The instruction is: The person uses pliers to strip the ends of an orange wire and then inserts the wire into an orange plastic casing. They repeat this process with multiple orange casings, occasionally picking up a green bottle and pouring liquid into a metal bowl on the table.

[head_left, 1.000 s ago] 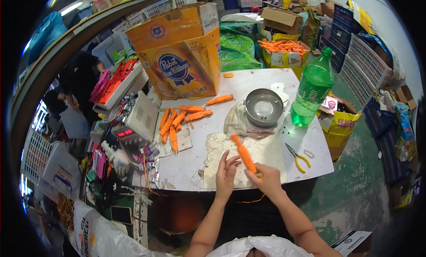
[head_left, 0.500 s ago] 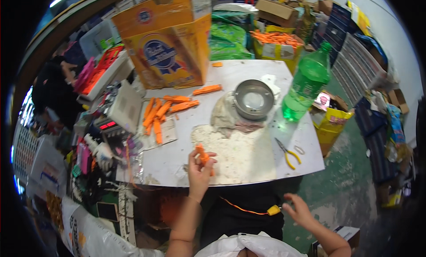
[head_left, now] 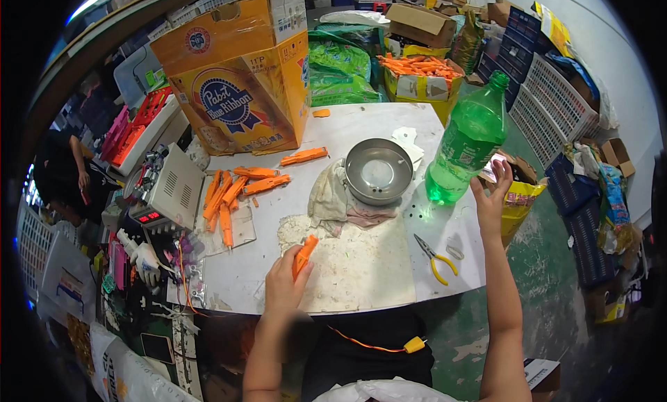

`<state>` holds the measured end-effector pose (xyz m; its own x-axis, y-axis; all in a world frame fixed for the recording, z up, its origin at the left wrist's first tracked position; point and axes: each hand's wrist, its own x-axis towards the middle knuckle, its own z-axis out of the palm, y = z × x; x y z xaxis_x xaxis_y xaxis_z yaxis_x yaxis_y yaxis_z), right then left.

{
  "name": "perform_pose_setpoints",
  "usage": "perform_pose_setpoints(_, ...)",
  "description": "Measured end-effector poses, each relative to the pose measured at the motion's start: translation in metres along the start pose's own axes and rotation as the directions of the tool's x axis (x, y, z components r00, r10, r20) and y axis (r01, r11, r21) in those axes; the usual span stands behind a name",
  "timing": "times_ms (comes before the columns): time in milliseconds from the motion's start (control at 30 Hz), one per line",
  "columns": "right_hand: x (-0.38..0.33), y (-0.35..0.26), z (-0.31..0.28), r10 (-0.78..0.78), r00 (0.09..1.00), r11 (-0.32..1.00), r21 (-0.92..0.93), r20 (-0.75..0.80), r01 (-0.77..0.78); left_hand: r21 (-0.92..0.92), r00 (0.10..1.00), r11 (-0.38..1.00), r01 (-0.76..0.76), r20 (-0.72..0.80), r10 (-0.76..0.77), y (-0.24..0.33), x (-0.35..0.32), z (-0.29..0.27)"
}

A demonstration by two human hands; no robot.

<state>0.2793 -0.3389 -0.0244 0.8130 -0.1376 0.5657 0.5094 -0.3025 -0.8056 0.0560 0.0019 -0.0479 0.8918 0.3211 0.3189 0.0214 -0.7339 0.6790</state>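
My left hand [head_left: 281, 284] grips an orange plastic piece [head_left: 306, 255], long and narrow, over the stained near part of the white table [head_left: 333, 131]. Raised with its fingers apart, my right hand [head_left: 492, 202] is beside a large green bottle [head_left: 467, 145]; whether a fingertip touches it I cannot tell. A metal bowl [head_left: 356, 182] rests on a crumpled cloth [head_left: 328, 194] mid-table. Yellow-handled pliers [head_left: 436, 260] lie near the right edge, next to a small pale loop [head_left: 455, 252]. Several similar orange pieces [head_left: 226, 197] are heaped on the left.
A tall orange carton [head_left: 243, 100] stands at the back left, with a boxy device [head_left: 167, 187] with a red display nearer. A yellow plug on a wire [head_left: 415, 344] lies over my lap. Beyond the table are a box of orange pieces [head_left: 420, 67] and another person [head_left: 62, 159].
My right hand has risen from beside my lap to the green bottle. The left hand, still holding the orange piece, has shifted slightly left and turned. The view has moved a little.
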Motion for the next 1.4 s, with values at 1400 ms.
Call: perform_pose_setpoints(1400,0.003,-0.083,-0.057,0.137,0.746,0.978,-0.21,0.652,0.004,-0.851,0.85,0.028,0.524,0.525,0.036,0.212,0.044,0.172)
